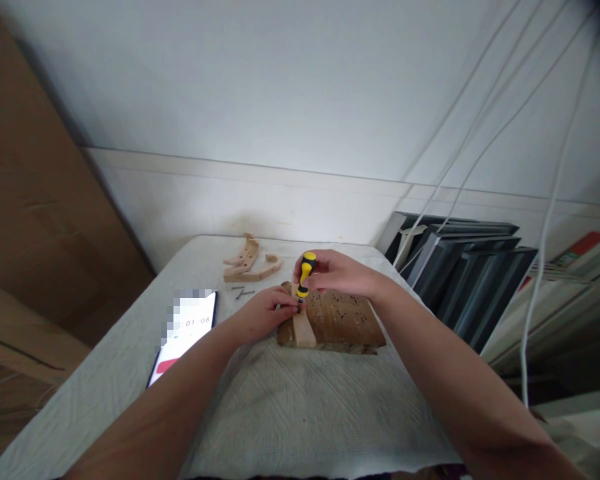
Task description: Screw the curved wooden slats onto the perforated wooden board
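Yellow-and-black screwdriver [305, 272] stands upright on a pale wood strip [303, 328].
I see my right hand [339, 273] pinching its handle and my left hand [261, 315], at 9 o'clock, pinching the tip, over a speckled brown board [341, 321] on quilted white cloth [300, 413] against a plain wall.

- soft, even light fills the room, bright but without glare; the white wall [280, 87] reads pale grey, not blown out.
- the light's source is out of view; shadows are faint, with a thin dark band under the near edge of the wooden board [340, 323] on the table [305, 413].
- the left side is dimmer, where the cardboard [35, 200] shades the wall.
- the top right corner goes black, a lens vignette.
- wide-angle stretch: both forearms swell toward the bottom corners, and the cables [480, 133] bow.
- the phone [187, 333] screen glows; part of it is pixelated.
- the left hand [260, 317], right hand [337, 273] and screwdriver [305, 273] look slightly soft, fine detail smeared.
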Tool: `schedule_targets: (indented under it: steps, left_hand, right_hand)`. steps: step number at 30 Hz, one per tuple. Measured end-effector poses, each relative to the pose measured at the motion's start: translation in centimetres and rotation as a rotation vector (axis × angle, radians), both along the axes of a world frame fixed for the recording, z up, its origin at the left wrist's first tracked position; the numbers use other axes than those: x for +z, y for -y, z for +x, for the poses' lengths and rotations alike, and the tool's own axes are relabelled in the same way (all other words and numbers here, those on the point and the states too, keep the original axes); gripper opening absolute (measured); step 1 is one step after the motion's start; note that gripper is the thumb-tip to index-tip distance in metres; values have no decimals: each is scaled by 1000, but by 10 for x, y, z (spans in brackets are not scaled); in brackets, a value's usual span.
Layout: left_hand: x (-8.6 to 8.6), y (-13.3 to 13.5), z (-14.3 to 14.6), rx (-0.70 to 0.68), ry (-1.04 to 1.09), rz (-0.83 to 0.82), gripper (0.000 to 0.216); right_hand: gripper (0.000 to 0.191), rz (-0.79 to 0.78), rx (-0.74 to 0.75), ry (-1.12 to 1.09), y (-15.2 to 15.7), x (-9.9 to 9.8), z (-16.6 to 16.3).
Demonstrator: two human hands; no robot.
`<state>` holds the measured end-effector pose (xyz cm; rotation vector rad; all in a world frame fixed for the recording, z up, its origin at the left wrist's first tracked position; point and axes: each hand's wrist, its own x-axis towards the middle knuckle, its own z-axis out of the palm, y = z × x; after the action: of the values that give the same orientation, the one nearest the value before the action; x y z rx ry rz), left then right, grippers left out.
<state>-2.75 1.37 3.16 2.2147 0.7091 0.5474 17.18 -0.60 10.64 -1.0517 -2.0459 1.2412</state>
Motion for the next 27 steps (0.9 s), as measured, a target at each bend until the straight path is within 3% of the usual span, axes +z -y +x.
schedule_targets:
  steps: [2, 6, 8, 14, 18, 21, 27]
  left_hand:
    - [1, 0, 0, -1, -5, 9, 23]
    - [5, 2, 1, 1, -7, 1, 24]
    - [6, 3, 1, 0, 0, -6, 24]
    - [5, 1, 0, -8, -18, 15, 24]
    - [4, 1, 0, 0, -38, 27, 24]
    - [5, 2, 1, -10, -34, 25, 24]
    - [8, 3, 1, -33, -6, 12, 24]
  right_hand:
    - [20, 8, 24, 18, 1, 2, 2]
    - [32, 274, -255, 210, -2, -3, -4]
    - [34, 325, -316, 233, -4, -7, -8]
    - [22, 96, -129, 44, -4, -4, -4]
    - [25, -9, -24, 19, -1, 1, 1]
    - [25, 6, -4, 36, -2, -1, 0]
    - [28, 131, -137, 89, -7, -9, -6]
